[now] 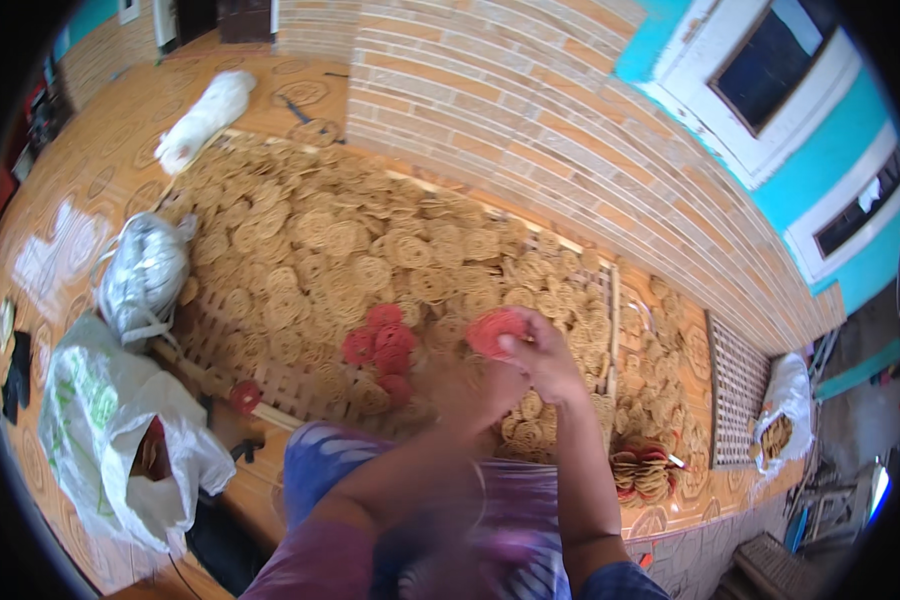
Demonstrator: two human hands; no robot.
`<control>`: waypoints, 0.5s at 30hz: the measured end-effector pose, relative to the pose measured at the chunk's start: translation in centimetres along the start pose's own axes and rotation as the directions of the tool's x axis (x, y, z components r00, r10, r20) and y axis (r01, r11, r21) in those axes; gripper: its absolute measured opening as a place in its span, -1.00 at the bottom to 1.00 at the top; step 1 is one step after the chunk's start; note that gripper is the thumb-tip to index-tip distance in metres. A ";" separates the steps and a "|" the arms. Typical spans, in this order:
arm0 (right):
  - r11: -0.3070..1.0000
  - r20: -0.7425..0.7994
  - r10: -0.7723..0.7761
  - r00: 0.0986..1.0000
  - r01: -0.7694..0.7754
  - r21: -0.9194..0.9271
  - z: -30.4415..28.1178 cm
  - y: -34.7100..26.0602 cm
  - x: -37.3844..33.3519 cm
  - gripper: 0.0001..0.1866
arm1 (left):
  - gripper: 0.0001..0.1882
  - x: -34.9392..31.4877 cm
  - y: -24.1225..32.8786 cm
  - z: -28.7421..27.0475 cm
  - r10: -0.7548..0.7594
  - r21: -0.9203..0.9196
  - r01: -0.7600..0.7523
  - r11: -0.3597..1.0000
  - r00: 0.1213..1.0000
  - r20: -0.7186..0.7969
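A person's right hand (542, 352) pinches a red coiled disc (494, 331), the blurred left hand (470, 392) just below with its grip unclear, a few red discs (382, 345) lying left, countless tan discs (370, 250) beyond remaining unsorted.

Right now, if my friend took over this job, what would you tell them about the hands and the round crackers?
Right hand: shut on a stack of red round crackers, held above the bamboo tray.
Left hand: blurred, just below and left of that stack; whether it grips anything cannot be told.
Things: a few loose red crackers lie on the tray left of the hands. A big spread of tan crackers covers the tray. A bundled stack sits on the floor to the right. Plastic bags lie to the left.
Done: some red ones gathered into the hand. Left: the loose red ones and the tan spread.
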State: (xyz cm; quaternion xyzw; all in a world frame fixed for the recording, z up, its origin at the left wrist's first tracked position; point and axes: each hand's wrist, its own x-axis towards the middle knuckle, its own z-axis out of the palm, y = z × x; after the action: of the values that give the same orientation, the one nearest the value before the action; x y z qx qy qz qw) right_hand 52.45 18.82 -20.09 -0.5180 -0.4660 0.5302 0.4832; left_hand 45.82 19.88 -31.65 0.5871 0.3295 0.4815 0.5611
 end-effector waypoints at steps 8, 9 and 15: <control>0.922 -0.426 0.176 0.888 0.003 0.388 -9.4 1.8 -4.8 -0.55 | -0.80 2.2 4.0 -2.8 -0.153 -0.069 0.165 0.984 0.977 0.147; 0.900 -0.368 0.168 0.915 0.009 0.436 -9.2 2.6 -4.9 -0.55 | -0.80 2.1 4.5 -2.7 -0.162 -0.013 0.166 0.986 0.972 0.171; 0.969 -0.232 0.055 0.971 0.005 0.249 -8.2 3.9 -3.3 -0.64 | -0.80 1.8 5.3 -2.5 -0.226 0.045 0.222 0.974 0.950 0.216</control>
State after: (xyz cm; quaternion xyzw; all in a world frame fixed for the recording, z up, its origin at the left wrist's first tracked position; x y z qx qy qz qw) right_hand 60.51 15.11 -23.91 -0.5189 -0.3286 0.5247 0.5895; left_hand 43.24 21.60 -26.39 0.6010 0.3349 0.3437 0.6391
